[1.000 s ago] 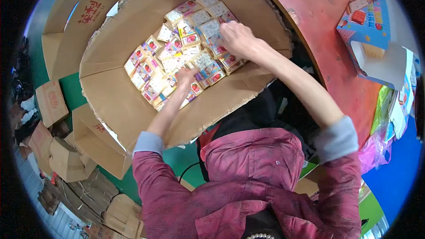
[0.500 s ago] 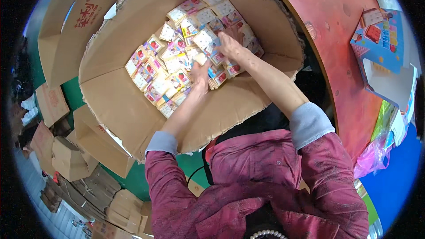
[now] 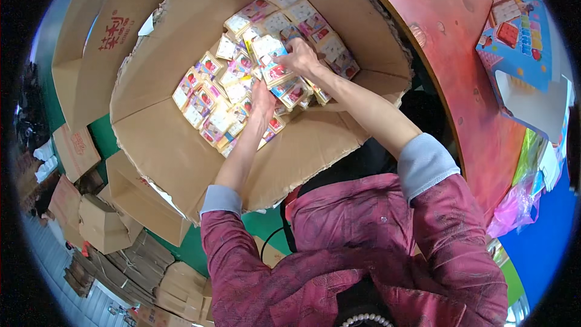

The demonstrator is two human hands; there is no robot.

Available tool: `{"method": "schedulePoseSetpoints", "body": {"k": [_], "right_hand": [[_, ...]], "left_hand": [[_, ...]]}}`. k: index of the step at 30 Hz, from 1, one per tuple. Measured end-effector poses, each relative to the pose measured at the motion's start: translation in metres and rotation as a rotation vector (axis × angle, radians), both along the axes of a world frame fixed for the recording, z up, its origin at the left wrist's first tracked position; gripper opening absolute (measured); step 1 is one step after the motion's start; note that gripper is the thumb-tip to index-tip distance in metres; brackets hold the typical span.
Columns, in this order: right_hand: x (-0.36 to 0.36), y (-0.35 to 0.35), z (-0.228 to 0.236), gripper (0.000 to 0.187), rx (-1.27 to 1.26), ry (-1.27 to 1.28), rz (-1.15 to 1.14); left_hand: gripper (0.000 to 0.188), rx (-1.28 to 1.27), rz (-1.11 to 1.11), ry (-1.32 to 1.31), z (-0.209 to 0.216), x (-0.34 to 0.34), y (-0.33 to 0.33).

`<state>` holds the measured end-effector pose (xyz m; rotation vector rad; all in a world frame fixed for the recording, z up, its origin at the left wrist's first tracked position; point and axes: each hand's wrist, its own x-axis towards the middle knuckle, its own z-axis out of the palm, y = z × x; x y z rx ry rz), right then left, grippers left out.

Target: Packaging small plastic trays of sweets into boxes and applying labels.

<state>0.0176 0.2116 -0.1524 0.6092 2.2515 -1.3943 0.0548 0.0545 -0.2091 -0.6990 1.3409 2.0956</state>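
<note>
Head camera, looking down: my right hand point(image 3: 300, 59) is partly closed on a small packet point(image 3: 266, 48), thumb over its front, gripping it by the right side. That packet is raised over a heap of similar packets point(image 3: 209, 65) inside a deep cardboard box point(image 3: 148, 139). My left hand point(image 3: 262, 99) is half curled just below the raised packet; whether its fingertips press on it I cannot tell, since they are blurred and partly hidden.

The wrappers in the heap show strawberry pictures, pale biscuit-like squares and patches of pink, purple and yellow; any lettering there is too small and glary for me to read. Large red characters stand on a brown cardboard panel point(image 3: 91, 85) at the left, and a small carton point(image 3: 76, 150) below it bears red print too faint to make out. On the red table point(image 3: 439, 42) to my right, an open blue display box point(image 3: 521, 42) carries colourful lettering and biscuit pictures. Its far side runs into the dark lens rim. Near it lies a crumpled pink plastic bag point(image 3: 511, 211).
</note>
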Motion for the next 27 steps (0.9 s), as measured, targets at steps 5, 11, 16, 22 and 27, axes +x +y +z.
{"method": "schedulePoseSetpoints", "body": {"k": [5,11,16,22,27], "right_hand": [[0.009,-0.002,0.006,0.047,0.064,-0.067,0.182],[0.011,-0.014,0.028,0.024,0.354,-0.262,0.423],[0.031,0.02,0.005,0.026,0.277,-0.105,0.444],[0.049,0.013,-0.053,0.045,0.373,0.017,0.528],[0.017,0.025,-0.055,0.04,0.277,-0.209,0.778]], "left_hand": [[0.051,0.188,0.099,-0.141,-0.008,-0.005,-0.011],[0.05,0.089,-0.003,-0.131,-0.008,-0.002,-0.013],[0.056,0.054,-0.058,-0.081,-0.006,0.002,-0.021],[0.055,-0.006,-0.116,-0.075,-0.012,0.005,-0.031],[0.052,-0.072,-0.118,-0.075,-0.009,0.009,-0.029]]}}
